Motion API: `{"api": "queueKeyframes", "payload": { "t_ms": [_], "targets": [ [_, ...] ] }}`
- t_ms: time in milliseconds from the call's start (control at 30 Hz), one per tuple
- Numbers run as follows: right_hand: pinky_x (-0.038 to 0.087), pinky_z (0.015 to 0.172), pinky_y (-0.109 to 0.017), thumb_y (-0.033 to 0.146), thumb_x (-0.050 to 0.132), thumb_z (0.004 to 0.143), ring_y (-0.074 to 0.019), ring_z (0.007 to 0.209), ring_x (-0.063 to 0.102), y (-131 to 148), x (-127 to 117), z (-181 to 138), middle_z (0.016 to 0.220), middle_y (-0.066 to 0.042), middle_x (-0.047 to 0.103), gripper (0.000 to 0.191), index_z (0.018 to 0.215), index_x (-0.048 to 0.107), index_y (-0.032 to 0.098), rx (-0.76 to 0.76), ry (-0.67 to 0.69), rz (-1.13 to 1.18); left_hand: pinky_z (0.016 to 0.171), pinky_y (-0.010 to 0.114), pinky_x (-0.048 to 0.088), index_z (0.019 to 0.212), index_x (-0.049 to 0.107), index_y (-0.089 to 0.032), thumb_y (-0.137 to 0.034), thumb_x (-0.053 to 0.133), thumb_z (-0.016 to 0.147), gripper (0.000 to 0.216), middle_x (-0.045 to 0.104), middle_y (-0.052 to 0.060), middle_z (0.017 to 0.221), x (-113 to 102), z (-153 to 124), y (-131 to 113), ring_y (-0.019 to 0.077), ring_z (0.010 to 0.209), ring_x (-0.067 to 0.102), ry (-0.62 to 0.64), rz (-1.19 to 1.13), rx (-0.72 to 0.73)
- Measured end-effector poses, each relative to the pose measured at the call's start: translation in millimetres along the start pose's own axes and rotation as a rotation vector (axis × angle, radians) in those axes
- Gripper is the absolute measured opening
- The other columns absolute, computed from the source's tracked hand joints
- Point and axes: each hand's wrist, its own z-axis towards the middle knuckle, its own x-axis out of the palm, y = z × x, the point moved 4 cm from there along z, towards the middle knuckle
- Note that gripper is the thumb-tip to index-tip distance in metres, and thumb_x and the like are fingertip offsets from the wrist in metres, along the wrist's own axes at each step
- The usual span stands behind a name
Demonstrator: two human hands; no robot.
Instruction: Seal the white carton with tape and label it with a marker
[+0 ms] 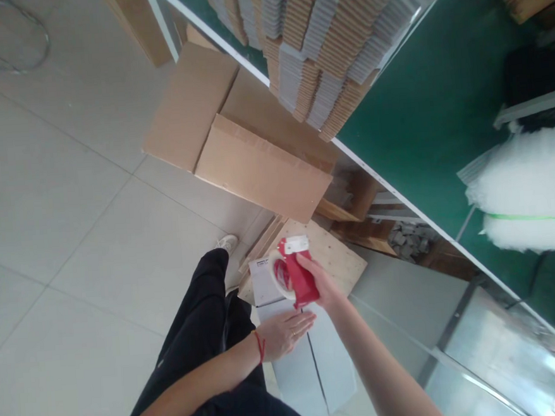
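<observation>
In the head view my right hand (325, 286) is closed around a red tape dispenser (304, 281), which carries a roll of pale tape (278, 275) on its left side. The dispenser is over the far part of a white carton (292, 384) with a dark seam along its top. My left hand (284, 334), with a red string at the wrist, has its fingers stretched out and appears to lie flat on the carton top, just below the dispenser. Beneath the carton is a light wooden board (345, 260).
An open brown cardboard box (259, 158) stands beyond the board. To the right runs a green-topped table (418, 116) bearing stacked folded cardboard (322, 34) and a white bundle (533, 190). Boxes of scraps (408, 240) sit under it. Tiled floor (80, 247) lies left.
</observation>
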Motion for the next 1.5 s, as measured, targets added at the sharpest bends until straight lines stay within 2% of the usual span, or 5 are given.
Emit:
{"api": "queueKeyframes", "payload": {
  "t_ms": [233,667,933,1267,1500],
  "targets": [
    [0.053,0.049,-0.029,0.073,0.092,0.053,-0.02,0.052,0.062,-70.7,-109.4,-100.8,0.068,-0.004,0.07,0.066,0.085,0.066,0.022,-0.235,-0.205,0.046,0.129,0.036,0.027,0.152,0.047,-0.02,-0.019,0.042,0.1,0.052,0.053,0.006,0.154,-28.6,14.2,19.1,0.0224,0.145,0.048,0.095,0.188,0.151],
    [0.046,0.105,-0.058,0.084,0.075,0.066,-0.0435,0.121,0.058,-134.8,-88.7,-107.4,0.126,-0.017,0.069,0.065,0.085,0.081,0.022,-0.381,-0.073,-0.466,0.123,0.034,0.034,0.153,0.041,-0.017,-0.012,0.036,0.103,0.051,0.052,0.007,0.156,-74.0,35.0,30.0,0.0148,0.148,0.042,0.261,0.282,0.28],
    [0.043,0.107,-0.052,0.079,0.072,0.073,-0.0388,0.125,0.054,-138.3,-83.6,-104.2,0.114,-0.014,0.072,0.058,0.089,0.082,0.025,-0.449,-0.035,-0.511,0.085,0.034,0.059,0.095,0.074,-0.015,-0.049,0.032,0.103,0.054,0.078,0.011,0.102,-119.9,41.4,24.7,0.0221,0.092,0.074,-0.101,-0.581,-0.744],
    [0.028,0.118,-0.05,0.064,0.073,0.082,-0.0284,0.085,0.066,-149.4,-78.9,-108.3,0.073,-0.001,0.069,0.04,0.075,0.073,0.025,-0.613,-0.006,-0.532,0.069,0.031,0.05,0.068,0.07,-0.02,-0.045,0.066,0.077,0.027,0.074,0.005,0.07,-70.6,57.6,6.1,0.0231,0.073,0.068,0.158,-0.613,-0.899],
    [0.027,0.118,-0.051,0.07,0.073,0.081,-0.0322,0.1,0.065,-140.1,-81.1,-110.2,0.08,-0.004,0.073,0.044,0.078,0.076,0.026,-0.564,0.021,-0.471,0.069,0.03,0.05,0.068,0.058,-0.02,-0.043,0.064,0.076,0.025,0.066,0.001,0.067,-86.1,61.1,-1.5,0.018,0.068,0.064,0.014,-0.665,-0.942]
  ]
}}
